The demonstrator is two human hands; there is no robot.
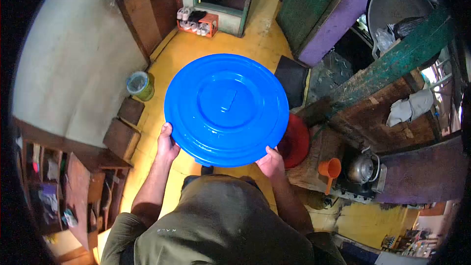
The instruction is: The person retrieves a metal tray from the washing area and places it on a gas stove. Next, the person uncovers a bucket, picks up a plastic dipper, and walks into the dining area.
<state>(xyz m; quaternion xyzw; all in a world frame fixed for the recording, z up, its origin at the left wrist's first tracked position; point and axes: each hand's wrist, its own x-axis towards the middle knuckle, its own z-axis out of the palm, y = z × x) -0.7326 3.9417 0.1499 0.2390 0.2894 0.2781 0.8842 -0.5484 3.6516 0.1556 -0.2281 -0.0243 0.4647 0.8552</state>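
Observation:
A large round blue lid (186,98) fills the middle of the view, its top side facing up toward the camera. My left hand (168,143) grips its lower left edge, with the thumb on the rim. On the lower right edge, my right hand (271,162) holds the rim, thumb on top. The other fingers of both hands are mostly hidden beneath. Whatever lies directly under the lid cannot be made out. Behind its right edge, a red round basin (298,142) shows in part.
An orange dipper (329,168) and a kettle (362,168) on a stove stand at the right. A small bin (141,86) stands by the left wall. Shoes sit on an orange rack (214,23) near the doorway. Wooden shelves (81,186) line the lower left.

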